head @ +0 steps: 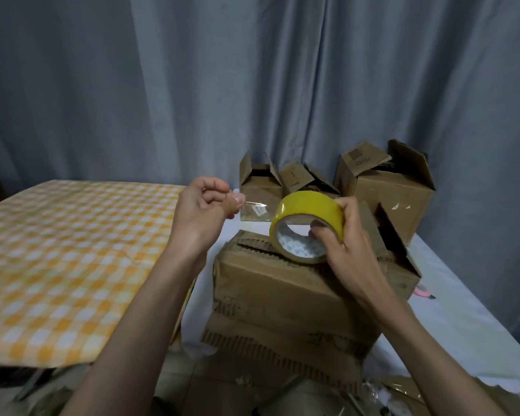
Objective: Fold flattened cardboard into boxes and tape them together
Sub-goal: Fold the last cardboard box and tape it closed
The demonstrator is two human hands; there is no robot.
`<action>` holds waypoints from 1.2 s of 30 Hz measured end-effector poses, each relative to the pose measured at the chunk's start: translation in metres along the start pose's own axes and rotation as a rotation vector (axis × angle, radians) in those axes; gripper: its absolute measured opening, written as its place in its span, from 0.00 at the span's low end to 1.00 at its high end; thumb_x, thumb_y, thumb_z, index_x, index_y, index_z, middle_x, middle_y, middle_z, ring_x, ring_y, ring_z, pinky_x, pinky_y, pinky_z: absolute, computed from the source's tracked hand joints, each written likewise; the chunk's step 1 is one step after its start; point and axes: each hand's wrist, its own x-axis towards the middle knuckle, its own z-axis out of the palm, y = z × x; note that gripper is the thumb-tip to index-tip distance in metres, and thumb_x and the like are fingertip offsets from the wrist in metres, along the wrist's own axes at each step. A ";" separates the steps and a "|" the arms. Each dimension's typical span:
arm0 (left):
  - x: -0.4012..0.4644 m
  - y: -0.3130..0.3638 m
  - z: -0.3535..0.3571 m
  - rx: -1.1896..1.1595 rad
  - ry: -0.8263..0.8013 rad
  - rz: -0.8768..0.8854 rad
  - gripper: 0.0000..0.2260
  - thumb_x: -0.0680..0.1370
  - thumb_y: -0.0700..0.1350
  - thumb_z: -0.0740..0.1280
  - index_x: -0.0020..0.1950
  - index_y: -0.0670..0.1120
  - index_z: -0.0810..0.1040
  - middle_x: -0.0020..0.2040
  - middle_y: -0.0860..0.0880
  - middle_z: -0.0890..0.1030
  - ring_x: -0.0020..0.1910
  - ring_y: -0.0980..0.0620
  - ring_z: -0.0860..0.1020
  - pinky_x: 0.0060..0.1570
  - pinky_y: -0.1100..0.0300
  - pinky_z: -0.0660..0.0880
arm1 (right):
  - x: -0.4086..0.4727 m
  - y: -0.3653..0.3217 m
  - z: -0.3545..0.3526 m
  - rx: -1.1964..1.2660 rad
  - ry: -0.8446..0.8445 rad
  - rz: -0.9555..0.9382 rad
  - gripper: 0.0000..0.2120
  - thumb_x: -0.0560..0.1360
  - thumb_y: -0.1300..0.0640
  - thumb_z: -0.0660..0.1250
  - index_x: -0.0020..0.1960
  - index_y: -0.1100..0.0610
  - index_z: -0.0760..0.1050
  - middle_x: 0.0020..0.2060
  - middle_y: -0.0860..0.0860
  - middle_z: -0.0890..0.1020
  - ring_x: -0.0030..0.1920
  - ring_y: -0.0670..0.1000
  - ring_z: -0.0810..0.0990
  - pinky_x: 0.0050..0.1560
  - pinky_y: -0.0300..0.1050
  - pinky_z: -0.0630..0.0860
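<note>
A yellowish roll of tape point(306, 216) is held above a brown cardboard box point(282, 298) that stands in front of me on the white-covered table. My right hand point(342, 235) grips the roll, thumb inside its core. My left hand point(204, 211) pinches the free end of the clear tape strip point(255, 210), which is stretched between the hand and the roll. The box's top flaps lie folded shut under the roll.
Several folded boxes with open flaps stand behind: two at the back centre point(261, 184) and one at the back right point(385, 184). An orange checked cloth point(63, 250) covers the surface at left. A pink object point(424, 292) lies right of the box. Grey curtains hang behind.
</note>
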 end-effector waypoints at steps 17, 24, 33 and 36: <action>0.018 -0.053 -0.033 0.077 -0.101 -0.486 0.08 0.75 0.35 0.72 0.48 0.41 0.74 0.39 0.41 0.79 0.34 0.51 0.76 0.35 0.60 0.74 | -0.004 0.005 -0.005 0.143 -0.330 0.014 0.18 0.72 0.45 0.68 0.61 0.41 0.71 0.52 0.44 0.79 0.54 0.45 0.80 0.54 0.43 0.80; 0.021 -0.063 -0.046 0.117 -0.091 -0.484 0.07 0.75 0.36 0.72 0.49 0.40 0.75 0.37 0.44 0.77 0.36 0.50 0.76 0.37 0.59 0.75 | -0.001 0.011 -0.006 0.047 -0.417 0.036 0.29 0.70 0.38 0.71 0.68 0.36 0.66 0.61 0.37 0.76 0.63 0.39 0.75 0.65 0.45 0.75; 0.012 -0.071 -0.037 0.165 -0.098 -0.492 0.07 0.76 0.38 0.72 0.43 0.40 0.75 0.31 0.46 0.78 0.29 0.52 0.76 0.30 0.62 0.74 | -0.001 0.006 -0.003 0.077 -0.414 0.031 0.27 0.69 0.39 0.73 0.65 0.36 0.69 0.57 0.34 0.77 0.59 0.37 0.77 0.59 0.34 0.75; 0.006 -0.073 -0.028 0.192 -0.079 -0.477 0.06 0.77 0.37 0.70 0.43 0.40 0.75 0.30 0.46 0.78 0.23 0.57 0.76 0.25 0.64 0.73 | -0.001 0.006 -0.003 0.092 -0.394 0.032 0.25 0.69 0.44 0.73 0.65 0.41 0.71 0.55 0.37 0.79 0.57 0.40 0.78 0.58 0.35 0.75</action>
